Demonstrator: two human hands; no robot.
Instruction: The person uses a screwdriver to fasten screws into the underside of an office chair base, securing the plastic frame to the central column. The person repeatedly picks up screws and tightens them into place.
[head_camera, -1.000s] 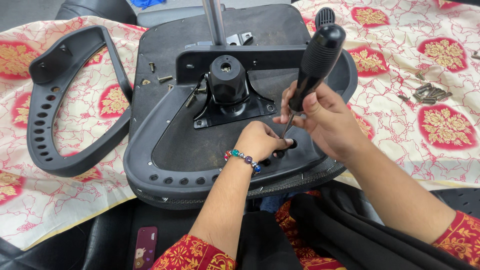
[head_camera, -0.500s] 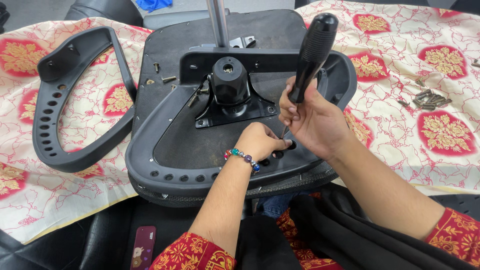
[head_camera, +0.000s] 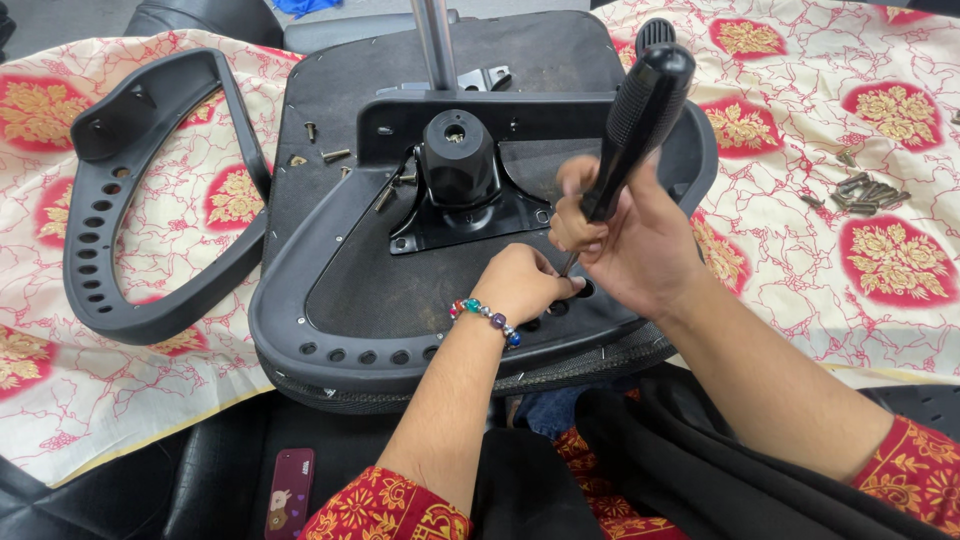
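The work surface is covered by a cream cloth (head_camera: 820, 120) printed with red and gold floral medallions, under whose near edge black upholstery (head_camera: 190, 480) is seen, while a strip of grey floor (head_camera: 60, 20) is glimpsed at the upper left.

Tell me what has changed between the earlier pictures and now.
The right hand tilted the screwdriver a little, so its handle leans less to the right; the grip is unchanged. The left hand stays at the tip by the hole in the chair seat. The armrest and loose screws have not moved.
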